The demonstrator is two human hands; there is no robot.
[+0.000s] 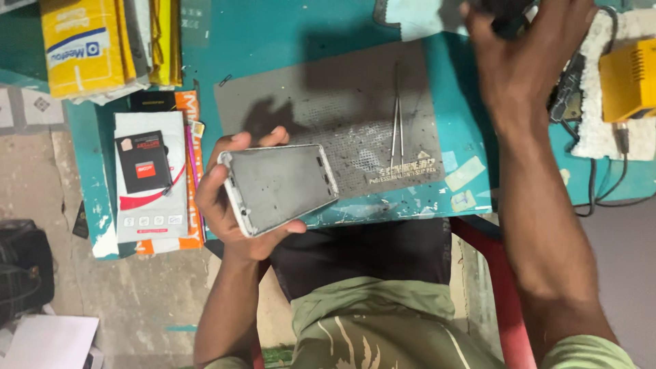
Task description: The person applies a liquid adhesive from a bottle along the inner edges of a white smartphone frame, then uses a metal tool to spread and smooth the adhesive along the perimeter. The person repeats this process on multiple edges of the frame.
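Holding a phone frame (279, 186) in my left hand (229, 198), I keep it just over the near edge of the teal desk (273, 41), above my lap. My fingers wrap its left end from below, my thumb presses the lower long edge and my fingertips curl over the upper one. The frame is silver-edged with a dull grey inner face turned up at me, and it tilts so its right end points toward the grey work mat (355, 102).

That mat lies just beyond my left hand, speckled with tiny holes and dust. A pair of thin metal tweezers (397, 123) rests on it, to the right of the frame and well apart from it.

To the left of my left hand, a white box with a small black and red package on top (149, 178) sits on an orange booklet at the desk's corner. Farther away on that side, yellow packets (96, 41) are stacked.

My right hand (529, 48) reaches far across the desk, its fingers closed around something dark at the top edge of the view; I cannot tell what it is. Just right of that hand stands a yellow device (629, 78) on a white fleecy pad (601, 133), with black cables trailing from it.
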